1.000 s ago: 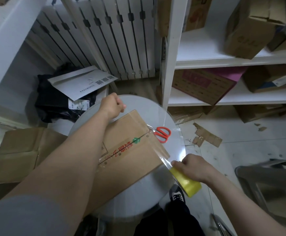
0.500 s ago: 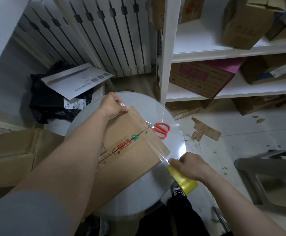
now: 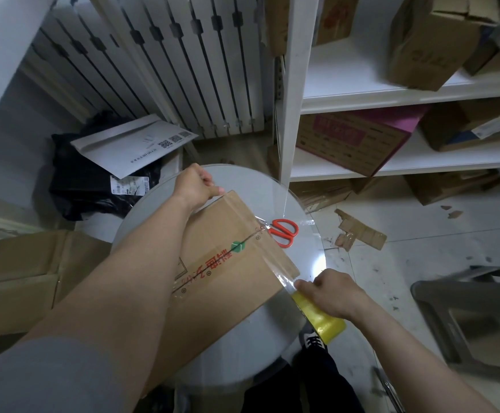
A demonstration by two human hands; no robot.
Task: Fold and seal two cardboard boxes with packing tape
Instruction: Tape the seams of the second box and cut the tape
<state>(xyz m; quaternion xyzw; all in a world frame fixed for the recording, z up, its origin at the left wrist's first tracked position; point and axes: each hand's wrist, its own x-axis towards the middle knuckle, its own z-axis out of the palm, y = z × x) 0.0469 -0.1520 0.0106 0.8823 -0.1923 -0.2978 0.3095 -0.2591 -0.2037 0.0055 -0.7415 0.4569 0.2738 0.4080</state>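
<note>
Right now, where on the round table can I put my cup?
Bare table between the cardboard box and the near rim; also the far rim past the scissors. Crowded by the right hand and tape roll.

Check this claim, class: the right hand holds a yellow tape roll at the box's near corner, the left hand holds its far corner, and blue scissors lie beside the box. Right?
Not quite. The head view shows the scissors have red handles, not blue. The right hand, yellow tape roll, left hand and box are as stated.
</note>
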